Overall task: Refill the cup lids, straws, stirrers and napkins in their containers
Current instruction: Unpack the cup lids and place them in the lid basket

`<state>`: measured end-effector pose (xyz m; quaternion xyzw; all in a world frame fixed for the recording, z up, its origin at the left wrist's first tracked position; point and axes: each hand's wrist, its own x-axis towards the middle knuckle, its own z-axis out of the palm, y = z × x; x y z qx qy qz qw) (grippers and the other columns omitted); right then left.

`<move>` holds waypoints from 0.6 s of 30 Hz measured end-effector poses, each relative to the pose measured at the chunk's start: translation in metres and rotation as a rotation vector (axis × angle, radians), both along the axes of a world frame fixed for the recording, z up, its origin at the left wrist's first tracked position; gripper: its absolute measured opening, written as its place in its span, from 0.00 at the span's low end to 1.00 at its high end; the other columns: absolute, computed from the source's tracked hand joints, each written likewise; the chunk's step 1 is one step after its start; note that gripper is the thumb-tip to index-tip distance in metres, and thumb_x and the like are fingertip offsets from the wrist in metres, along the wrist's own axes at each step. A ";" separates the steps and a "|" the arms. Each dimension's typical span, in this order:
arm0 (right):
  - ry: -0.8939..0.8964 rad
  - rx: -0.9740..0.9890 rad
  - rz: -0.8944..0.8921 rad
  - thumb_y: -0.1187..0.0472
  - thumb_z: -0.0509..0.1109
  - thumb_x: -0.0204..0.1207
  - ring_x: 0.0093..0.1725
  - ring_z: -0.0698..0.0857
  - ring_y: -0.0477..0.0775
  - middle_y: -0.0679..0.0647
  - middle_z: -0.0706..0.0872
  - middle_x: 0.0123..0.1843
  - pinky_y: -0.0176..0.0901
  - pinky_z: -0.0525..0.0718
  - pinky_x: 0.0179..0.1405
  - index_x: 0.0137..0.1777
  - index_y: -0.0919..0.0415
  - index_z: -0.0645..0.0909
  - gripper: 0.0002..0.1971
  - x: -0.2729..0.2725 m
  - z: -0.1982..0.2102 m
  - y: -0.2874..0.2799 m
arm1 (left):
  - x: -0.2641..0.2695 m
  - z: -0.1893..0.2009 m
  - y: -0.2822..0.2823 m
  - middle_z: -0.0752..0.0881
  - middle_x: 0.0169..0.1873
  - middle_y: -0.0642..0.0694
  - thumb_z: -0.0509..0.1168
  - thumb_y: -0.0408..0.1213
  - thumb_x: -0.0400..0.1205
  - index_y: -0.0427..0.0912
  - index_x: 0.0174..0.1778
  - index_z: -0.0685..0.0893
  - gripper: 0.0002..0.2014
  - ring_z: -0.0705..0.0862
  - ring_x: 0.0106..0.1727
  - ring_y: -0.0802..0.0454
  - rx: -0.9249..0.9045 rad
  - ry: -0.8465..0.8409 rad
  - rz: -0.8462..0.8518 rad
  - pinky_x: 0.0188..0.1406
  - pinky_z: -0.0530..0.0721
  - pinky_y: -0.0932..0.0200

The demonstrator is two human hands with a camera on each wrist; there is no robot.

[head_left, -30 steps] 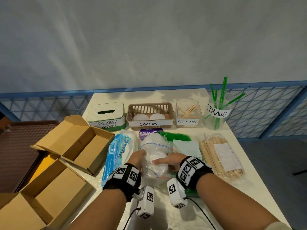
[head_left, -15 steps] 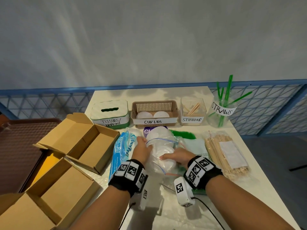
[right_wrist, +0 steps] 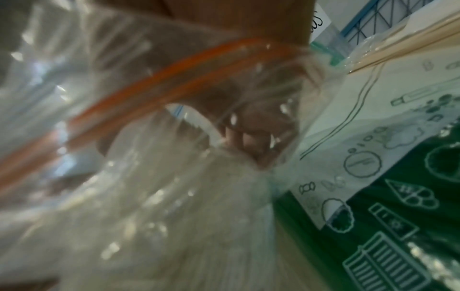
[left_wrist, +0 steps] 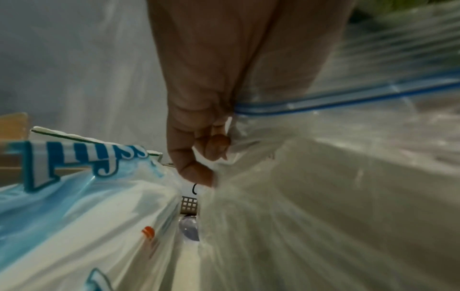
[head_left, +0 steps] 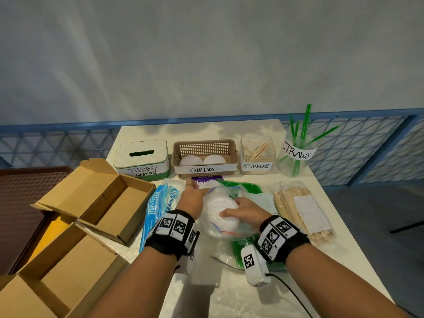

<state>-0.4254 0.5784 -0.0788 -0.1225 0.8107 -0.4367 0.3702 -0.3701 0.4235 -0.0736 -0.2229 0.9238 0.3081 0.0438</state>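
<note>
Right wrist: hands (right_wrist: 248, 122) behind blurred plastic (right_wrist: 149, 196)

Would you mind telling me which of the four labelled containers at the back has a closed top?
The tissue box, far left: a lid with only a slot; the others are open-topped.

Colours across the cream tabletop (head_left: 325, 198)

The clear zip bag (head_left: 220, 228) carries a blue and an orange-red seal stripe around white lids (head_left: 221, 212). The napkin pack (head_left: 158, 203) is light blue with white lettering. The tissue box (head_left: 142, 157) is white with green trim; the cup-lid basket (head_left: 204, 149) is tan with a white label in black handwriting. The straws (head_left: 306, 120) are green, the stirrers (head_left: 296, 203) pale wood. The green pack (right_wrist: 398, 226) bears white line drawings. The cardboard boxes (head_left: 91, 198) are brown, and the wristbands (head_left: 172, 228) are black with black-and-white square markers.
</note>
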 end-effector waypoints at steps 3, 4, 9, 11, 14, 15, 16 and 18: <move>0.023 -0.055 -0.055 0.57 0.79 0.66 0.58 0.83 0.57 0.56 0.85 0.58 0.51 0.81 0.64 0.59 0.58 0.79 0.22 0.000 0.007 0.009 | -0.002 -0.002 -0.001 0.61 0.71 0.33 0.53 0.24 0.83 0.47 0.76 0.70 0.25 0.70 0.72 0.40 0.067 -0.031 0.005 0.78 0.62 0.55; 0.021 -0.085 -0.075 0.59 0.78 0.68 0.59 0.83 0.57 0.56 0.84 0.59 0.51 0.81 0.63 0.61 0.58 0.77 0.22 0.000 0.007 0.013 | -0.001 -0.002 -0.003 0.62 0.70 0.33 0.54 0.23 0.83 0.46 0.76 0.70 0.25 0.69 0.72 0.39 0.086 -0.027 0.000 0.78 0.60 0.56; 0.059 -0.273 -0.105 0.68 0.79 0.66 0.60 0.79 0.48 0.49 0.78 0.62 0.42 0.79 0.63 0.72 0.59 0.68 0.35 0.000 0.005 0.027 | 0.002 0.006 -0.005 0.65 0.70 0.30 0.52 0.18 0.78 0.44 0.75 0.72 0.30 0.64 0.76 0.37 0.087 -0.091 -0.044 0.79 0.57 0.55; 0.063 -0.328 -0.066 0.70 0.78 0.66 0.56 0.80 0.42 0.45 0.78 0.58 0.35 0.80 0.57 0.68 0.53 0.68 0.33 0.000 0.011 0.031 | 0.002 0.008 -0.002 0.64 0.73 0.30 0.53 0.19 0.79 0.45 0.75 0.71 0.29 0.61 0.77 0.37 0.075 -0.134 -0.063 0.79 0.58 0.52; 0.018 -0.408 -0.046 0.70 0.78 0.66 0.57 0.81 0.45 0.48 0.80 0.59 0.39 0.82 0.58 0.60 0.49 0.73 0.27 -0.003 0.017 0.034 | 0.004 0.008 0.000 0.68 0.69 0.32 0.52 0.20 0.80 0.44 0.75 0.73 0.28 0.67 0.74 0.36 0.097 -0.095 -0.008 0.78 0.61 0.53; -0.030 -0.458 -0.062 0.69 0.79 0.65 0.59 0.82 0.50 0.51 0.82 0.61 0.43 0.83 0.59 0.59 0.49 0.76 0.26 -0.002 0.019 0.034 | 0.005 0.008 -0.001 0.69 0.67 0.33 0.51 0.19 0.80 0.45 0.74 0.73 0.28 0.70 0.72 0.36 0.096 -0.069 0.015 0.78 0.62 0.53; -0.105 -0.520 -0.097 0.66 0.79 0.61 0.60 0.83 0.54 0.55 0.83 0.61 0.48 0.84 0.60 0.59 0.50 0.77 0.26 -0.002 0.020 0.033 | 0.007 0.008 -0.002 0.69 0.66 0.33 0.51 0.18 0.79 0.45 0.74 0.73 0.29 0.72 0.70 0.36 0.092 -0.062 0.033 0.77 0.64 0.53; -0.283 -0.621 -0.169 0.60 0.79 0.55 0.60 0.83 0.58 0.59 0.85 0.59 0.50 0.85 0.57 0.59 0.55 0.78 0.28 -0.003 0.023 0.033 | 0.011 0.008 -0.003 0.69 0.67 0.34 0.53 0.18 0.78 0.46 0.77 0.68 0.31 0.73 0.69 0.37 0.089 -0.071 0.011 0.75 0.66 0.52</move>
